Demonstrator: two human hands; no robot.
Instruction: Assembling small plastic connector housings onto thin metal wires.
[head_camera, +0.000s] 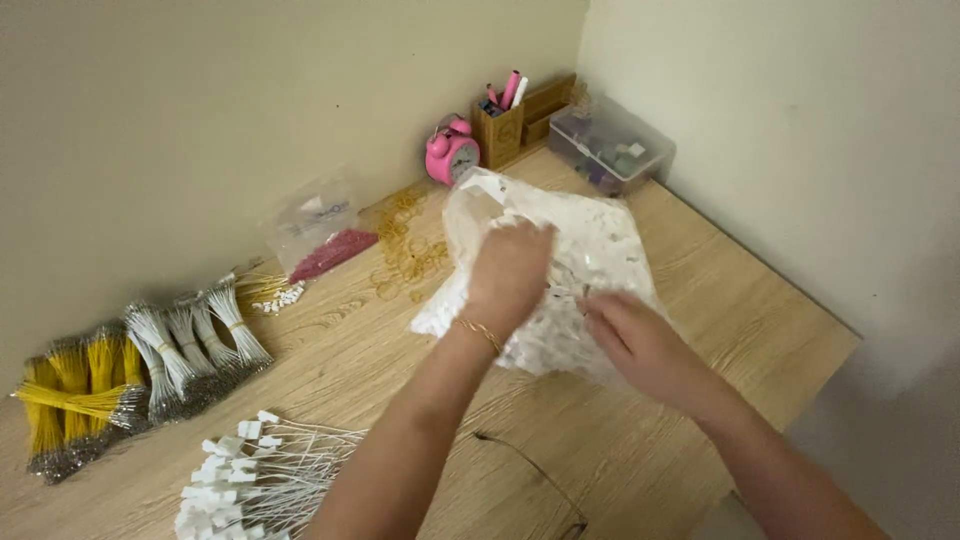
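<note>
A clear plastic bag (590, 240) full of small white plastic pieces lies on the wooden desk (700, 290). My left hand (510, 272) is closed on the bag's upper left side, a thin gold bracelet on its wrist. At the bag's lower right edge my right hand (635, 340) pinches the plastic with its fingertips. Finished white wires with white end caps (250, 480) lie in a pile near the front left.
Bundles of white wires (195, 350) and yellow wires (75, 395) lie at the left. By the wall are a bag of red pieces (330, 250), loose rubber bands (410, 245), a pink alarm clock (452, 152), a wooden pen holder (500, 125) and a clear storage box (610, 145). A thin dark cord (530, 470) lies near the front.
</note>
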